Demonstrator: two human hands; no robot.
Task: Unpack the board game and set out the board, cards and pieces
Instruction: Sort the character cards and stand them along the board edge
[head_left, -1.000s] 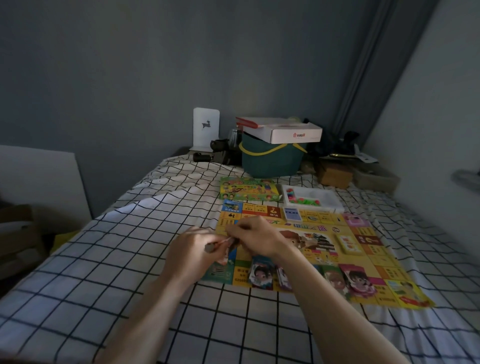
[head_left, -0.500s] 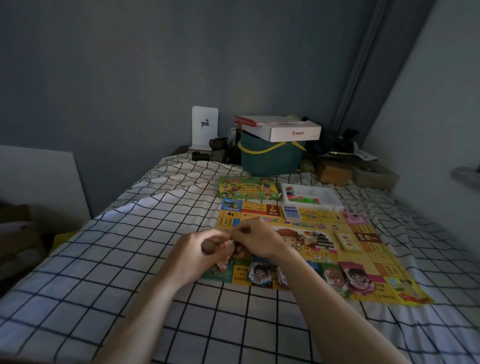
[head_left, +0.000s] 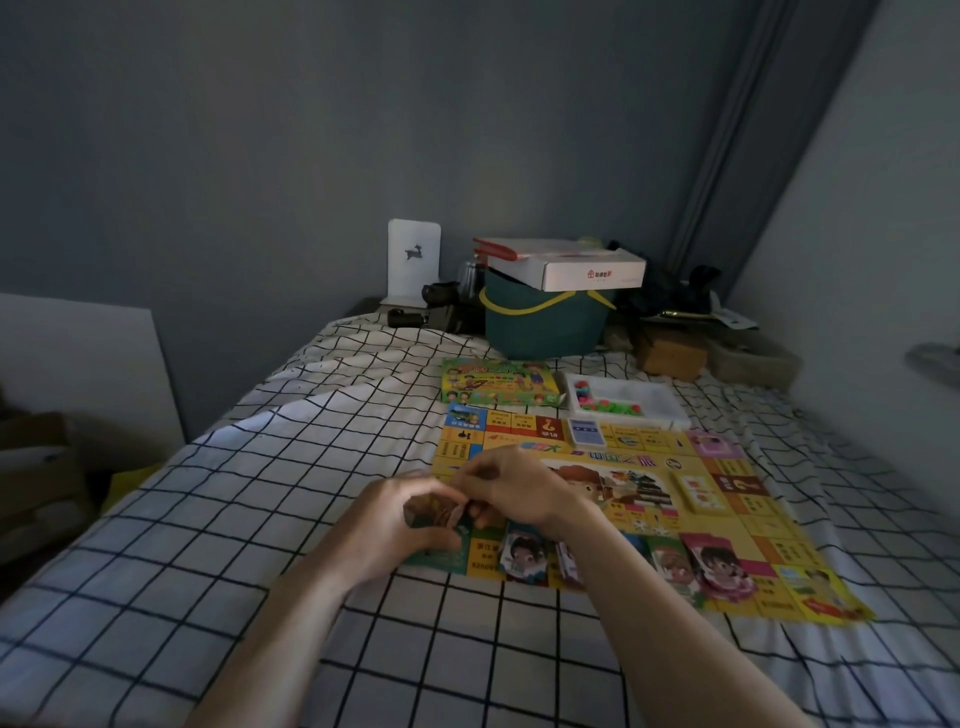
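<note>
Your fingers curl around a small stack of cards (too dim to read) in your left hand, while your right hand pinches its edge; both forearms reach over the bed above the board's near-left corner.

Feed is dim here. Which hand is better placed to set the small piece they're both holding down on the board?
Probably right: the right hand is over the board, while the left hand sits at its left edge, cupping the piece.
</note>
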